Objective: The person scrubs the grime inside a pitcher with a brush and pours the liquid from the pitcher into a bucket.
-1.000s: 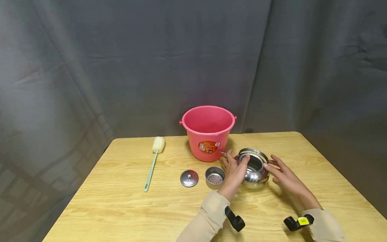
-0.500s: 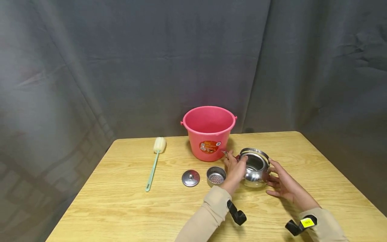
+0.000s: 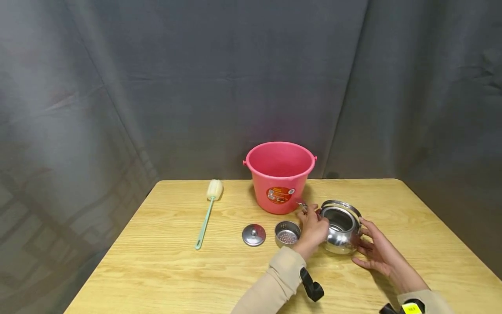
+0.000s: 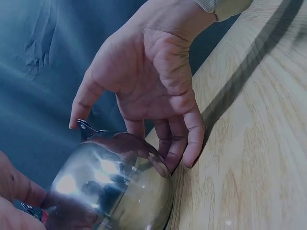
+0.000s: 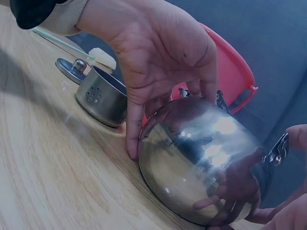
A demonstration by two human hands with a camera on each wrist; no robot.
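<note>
A shiny steel teapot stands lidless on the table, its mouth facing up and its hoop handle lying along the back rim. At the teapot's left side, my left hand grips it around the spout, whose tip pokes out past the fingers. My right hand holds the opposite side, thumb up by the handle lug and the other fingers lower down near the table. Just left of my left hand sits a perforated steel infuser basket. Farther left lies the round knobbed lid.
A pink bucket with an orange label stands behind the basket, close to the spout. On the left lies a sponge brush with a pale green handle. A grey curtain hangs behind the table.
My right thumb has left the teapot's rim for the handle lug, and its fingers have spread lower along the side. My left thumb has drawn back from the rim. The head view has shifted slightly.
</note>
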